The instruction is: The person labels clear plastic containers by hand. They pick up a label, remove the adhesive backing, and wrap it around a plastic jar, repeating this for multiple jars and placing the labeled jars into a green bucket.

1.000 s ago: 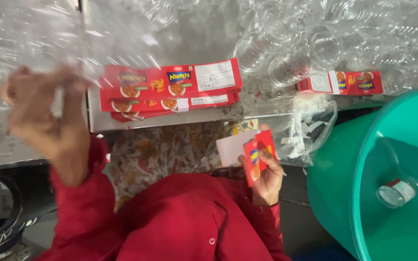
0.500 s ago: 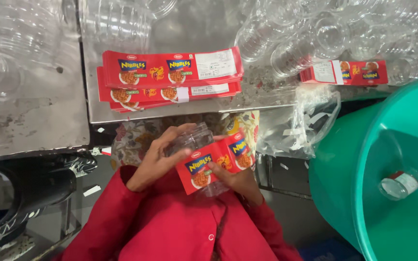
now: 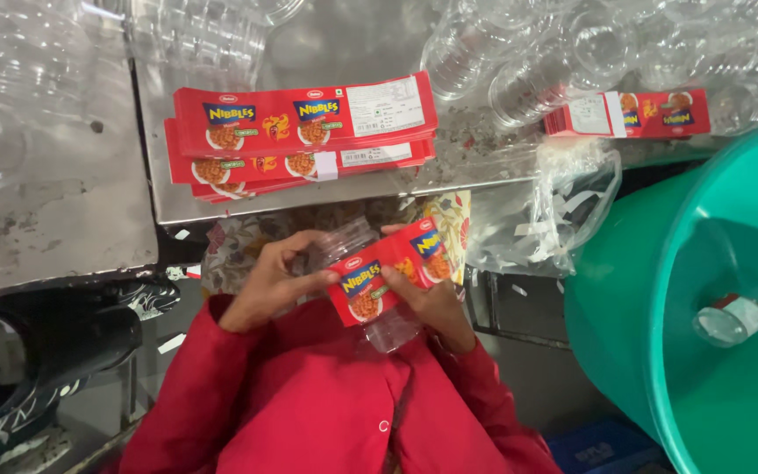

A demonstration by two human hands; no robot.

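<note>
Here, the left hand (image 3: 265, 285) curls its fingers around a clear plastic jar (image 3: 370, 290) held over the lap, below the metal table (image 3: 72, 228) edge. The right hand (image 3: 436, 303) presses a red label (image 3: 388, 272) against the jar. Further right stands a green tub (image 3: 660, 290).

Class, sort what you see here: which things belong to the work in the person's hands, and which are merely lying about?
In hand:
clear plastic jar, held by left hand and right hand
red label, wrapped round the jar
stack of red labels
empty clear jars

Lying about:
green tub, one labelled jar inside
plastic bag of scraps
metal table
</note>
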